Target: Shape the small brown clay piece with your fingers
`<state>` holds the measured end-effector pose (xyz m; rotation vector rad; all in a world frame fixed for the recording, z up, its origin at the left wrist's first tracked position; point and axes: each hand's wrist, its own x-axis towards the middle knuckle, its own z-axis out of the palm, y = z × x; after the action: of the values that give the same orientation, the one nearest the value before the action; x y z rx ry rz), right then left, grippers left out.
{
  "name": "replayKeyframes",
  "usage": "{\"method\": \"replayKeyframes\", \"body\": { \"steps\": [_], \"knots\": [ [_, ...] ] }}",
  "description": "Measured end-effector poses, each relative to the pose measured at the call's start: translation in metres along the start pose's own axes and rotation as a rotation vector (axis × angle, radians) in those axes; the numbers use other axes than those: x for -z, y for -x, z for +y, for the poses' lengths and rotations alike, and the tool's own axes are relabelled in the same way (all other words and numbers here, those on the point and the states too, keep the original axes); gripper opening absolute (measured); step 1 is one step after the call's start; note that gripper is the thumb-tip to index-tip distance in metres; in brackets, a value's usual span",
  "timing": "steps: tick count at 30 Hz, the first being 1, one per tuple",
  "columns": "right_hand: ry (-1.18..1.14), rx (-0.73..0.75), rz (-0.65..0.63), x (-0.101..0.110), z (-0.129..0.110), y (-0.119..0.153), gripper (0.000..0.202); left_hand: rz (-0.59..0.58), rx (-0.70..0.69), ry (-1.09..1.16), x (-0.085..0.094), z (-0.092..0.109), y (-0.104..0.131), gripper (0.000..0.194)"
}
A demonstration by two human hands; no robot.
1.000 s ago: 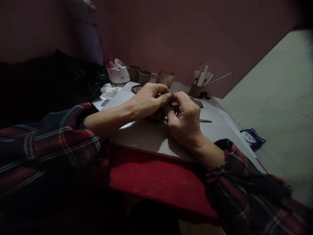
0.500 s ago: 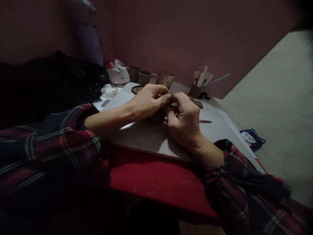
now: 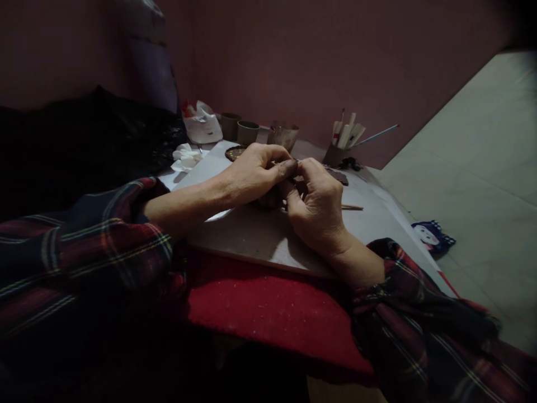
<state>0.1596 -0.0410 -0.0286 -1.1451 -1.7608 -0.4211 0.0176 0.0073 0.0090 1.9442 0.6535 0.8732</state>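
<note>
As two bare hands meet over a pale board, a dark brown piece sits between their fingers, just above the board's middle. Its long axis and the way it points cannot be told, since knuckles and thumbs cover most of it.

The left hand, reaching in from the side, curls narrowly about the piece, its brown-smeared thumb touching the tip of the right forefinger. The right hand holds the piece in a tight pinch between thumb and bent forefinger.

Beside the right hand, a thin stick lies nearly crosswise, its inner end hidden. Behind the same hand rests a flat brown slab, partly covered. A round, dark dish with yellowish specks shows beyond the left hand, which hides its near edge.

Along the wall stand two drab cups, a smeared cup and a tool holder full of upright pale sticks, with a blue-handled tool leaning right. Crumpled tissue lies at left, near a white bag.

The little that shows of the piece looks dull and shadowed; its outline is hidden.
</note>
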Motion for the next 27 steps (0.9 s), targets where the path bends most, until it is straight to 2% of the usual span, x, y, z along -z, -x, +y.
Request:
{"method": "replayKeyframes", "body": {
  "steps": [18,27],
  "knots": [
    [0.014,0.005,-0.011,0.0002,0.0006,0.0000,0.008,0.029,0.001,-0.051,-0.0006,0.0035,-0.0002,0.015],
    [0.006,0.002,-0.015,0.0001,0.0007,0.0000,0.009,0.010,0.031,0.002,-0.0014,0.0038,0.0005,0.015]
  ]
}}
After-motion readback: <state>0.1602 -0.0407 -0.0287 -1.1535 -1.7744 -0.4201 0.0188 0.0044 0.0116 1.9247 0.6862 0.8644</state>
